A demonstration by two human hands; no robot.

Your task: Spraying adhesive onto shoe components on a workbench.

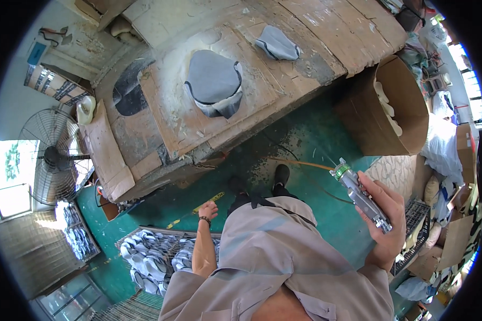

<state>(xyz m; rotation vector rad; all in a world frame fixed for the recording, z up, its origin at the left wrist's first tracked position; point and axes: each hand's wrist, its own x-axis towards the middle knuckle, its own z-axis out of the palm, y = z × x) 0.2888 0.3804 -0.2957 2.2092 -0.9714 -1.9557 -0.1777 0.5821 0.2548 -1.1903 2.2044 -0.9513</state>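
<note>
My right hand [386, 206] is wrapped round a metal spray gun [361, 195] with a green ring near its nozzle. An orange hose [300, 162] runs close by the gun. Off to the left, my left hand [208, 209] hangs beside my body, fingers curled in and nothing showing in them. On the workbench ahead lies a grey fabric piece [214, 77] with dark edging, apparently several layers deep, its near end folded. A smaller grey fabric piece [277, 43] with the same dark edging rests farther right. Both are apart from my hands.
The cardboard-covered workbench [305, 80] is crusted with pale residue. A large carton [367, 120] holding pale pieces stands at its right. A big fan [53, 158] is at the left. Behind my left arm, a wire rack [171, 233] carries several grey-and-white pieces.
</note>
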